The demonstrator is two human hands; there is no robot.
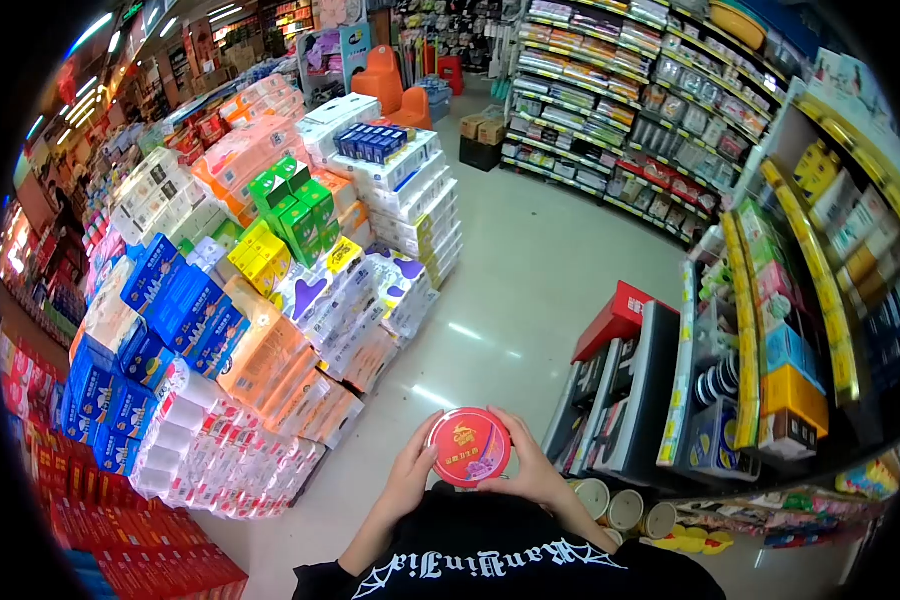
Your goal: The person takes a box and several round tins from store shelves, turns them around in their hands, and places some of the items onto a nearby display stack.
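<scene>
A round red tin with gold lettering and a purple flower print on its top is held in front of my chest, at the lower middle of the head view. My left hand wraps its left side, with the thumb along the rim. On the other side my right hand grips the tin, its thumb at the lower edge. The tin's top faces up toward me. Its underside and the fingers beneath are hidden.
Stacks of packaged tissue rise on the left, with blue boxes and green boxes on top. Shelves stand close on the right. A pale floor aisle runs ahead to more shelves and an orange chair.
</scene>
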